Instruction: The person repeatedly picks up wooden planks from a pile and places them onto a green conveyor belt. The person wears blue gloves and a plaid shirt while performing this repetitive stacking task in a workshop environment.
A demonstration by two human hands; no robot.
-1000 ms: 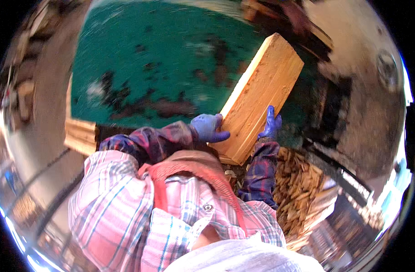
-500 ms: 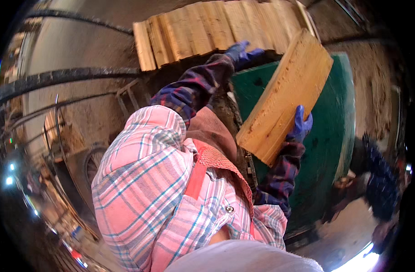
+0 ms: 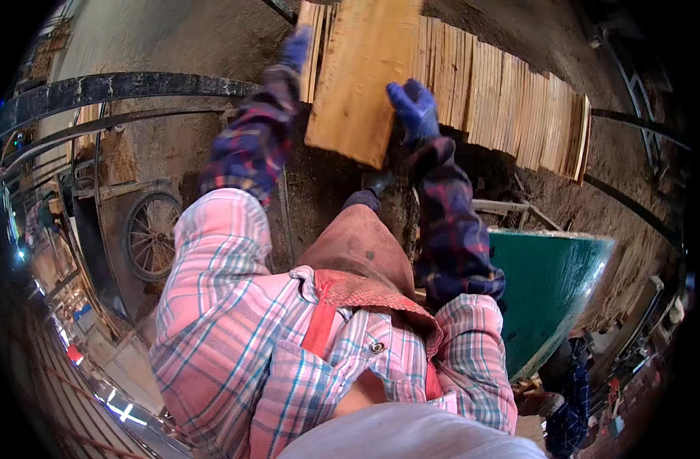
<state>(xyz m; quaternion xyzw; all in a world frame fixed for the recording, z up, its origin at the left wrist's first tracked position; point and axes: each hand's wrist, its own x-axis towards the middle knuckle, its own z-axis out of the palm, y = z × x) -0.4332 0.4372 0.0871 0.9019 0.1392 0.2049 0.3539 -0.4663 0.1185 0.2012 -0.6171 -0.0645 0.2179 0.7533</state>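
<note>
A broad yellowish wooden board (image 3: 358, 80) lies tilted over a long row of upright boards (image 3: 511, 99), its near end toward me. My right hand (image 3: 415, 111), in a blue-purple glove, is at the board's right edge, with fingertips against it and the palm side hidden. My gloved left hand (image 3: 295, 50) is at the left end of the row, beside the board. Motion smears its fingers, and I cannot tell whether it touches the board. Both arms reach forward in dark checked sleeves.
A green tabletop (image 3: 545, 283) stands at my right, with another person's dark blue checked clothing (image 3: 570, 398) beyond its near end. Dark metal bars (image 3: 128, 86) run along the left above a spoked wheel (image 3: 151, 236). A brown apron (image 3: 358, 249) hangs before me.
My view has turned right to left, away from the green tabletop. The board went from above that tabletop to over the row, carried by my right hand. My left hand moved to the row's left end.
</note>
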